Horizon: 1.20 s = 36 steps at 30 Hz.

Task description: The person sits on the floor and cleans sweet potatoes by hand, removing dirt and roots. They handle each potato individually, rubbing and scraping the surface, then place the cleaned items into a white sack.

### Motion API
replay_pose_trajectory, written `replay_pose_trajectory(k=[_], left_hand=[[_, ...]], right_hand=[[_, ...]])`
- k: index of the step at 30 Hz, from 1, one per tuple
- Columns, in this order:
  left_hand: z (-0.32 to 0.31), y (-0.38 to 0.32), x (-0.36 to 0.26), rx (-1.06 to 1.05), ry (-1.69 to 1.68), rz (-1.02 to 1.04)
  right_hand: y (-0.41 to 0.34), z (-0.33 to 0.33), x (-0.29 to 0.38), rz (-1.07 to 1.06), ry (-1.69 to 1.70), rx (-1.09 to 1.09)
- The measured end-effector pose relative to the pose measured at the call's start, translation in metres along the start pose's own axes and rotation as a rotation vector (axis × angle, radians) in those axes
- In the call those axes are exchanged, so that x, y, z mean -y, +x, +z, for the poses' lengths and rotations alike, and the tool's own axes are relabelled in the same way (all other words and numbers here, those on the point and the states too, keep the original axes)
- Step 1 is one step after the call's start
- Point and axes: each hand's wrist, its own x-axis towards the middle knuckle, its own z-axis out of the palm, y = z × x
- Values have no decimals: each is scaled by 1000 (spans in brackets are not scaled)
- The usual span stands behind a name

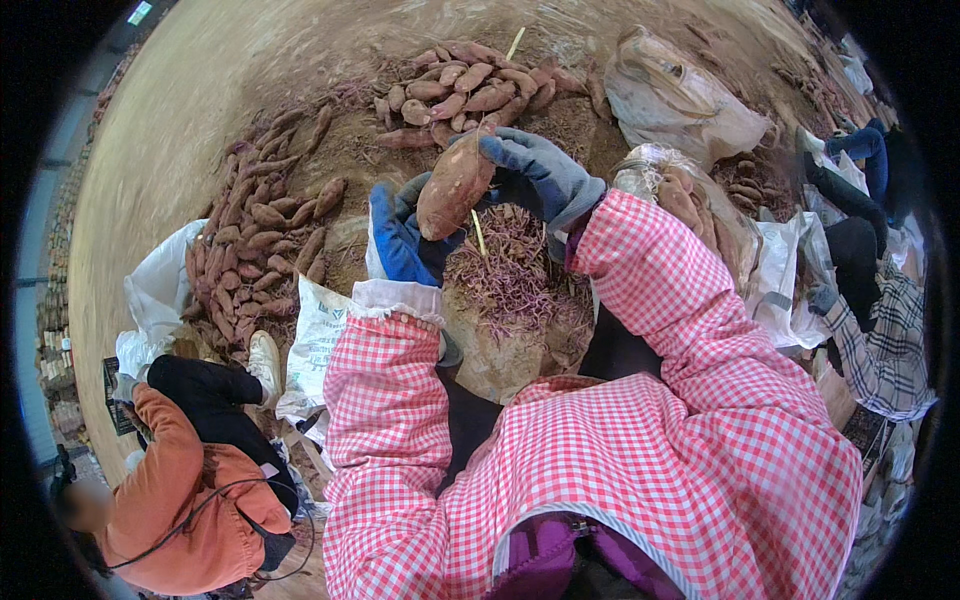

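A large brown-red sweet potato is held up between my two gloved hands. My right hand, in a grey-blue glove, grips its upper right end with the fingertips. My left hand, in a blue and grey glove, supports its lower left side; part of its grip is hidden behind the root. Below them, a heap of thin purple sprouts lies on the soil-covered ground between my legs. A thin pale stick pokes up at the heap's edge.
Sweet potato piles lie ahead and left. On the right are a full sack and an open sack of sweet potatoes. A person in orange sits left; another in a plaid sleeve is right.
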Motion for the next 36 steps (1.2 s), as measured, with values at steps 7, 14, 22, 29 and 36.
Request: replay_pose_trajectory(k=[7,14,22,29,36], left_hand=[[7,-15,1,58,448,25],[-8,-2,-2,101,115,-192],[-15,1,9,174,48,-188],[-19,6,4,288,-132,-317],[-12,2,14,125,-159,-249]], right_hand=[[5,-1,-5,-81,-51,97],[5,5,-3,-114,-206,141],[0,18,-4,-348,-444,-234],[-1,16,5,-355,-209,-109],[6,17,-15,-621,-527,22]])
